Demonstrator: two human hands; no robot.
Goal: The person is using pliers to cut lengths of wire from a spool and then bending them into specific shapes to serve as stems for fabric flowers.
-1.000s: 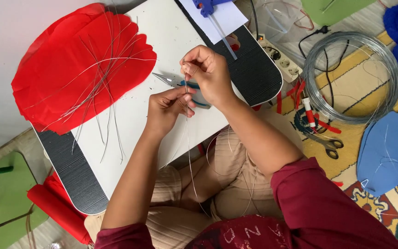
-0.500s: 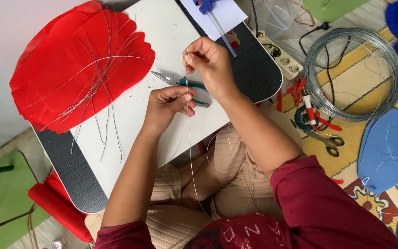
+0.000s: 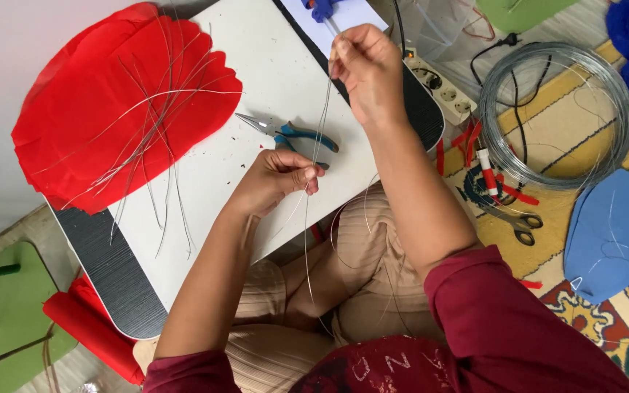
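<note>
- A thin strand of silver wire is stretching taut above the bench's near edge, its loose end trailing down over the lap.
- The right hand is pinching the wire's upper end, fingers closed on it.
- The left hand is gripping the wire lower down, fingers curled tight.
- Blue-handled pliers are lying on the white bench just beside the left hand.
- Red paper petal shapes with cut wires are covering the bench's left corner.

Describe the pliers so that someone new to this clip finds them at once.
On the white board across the lap, look beside the left hand. The pliers lie there flat, untouched: pointed metal nose, blue-green handles, unlike the loose wires on the red paper.
</note>
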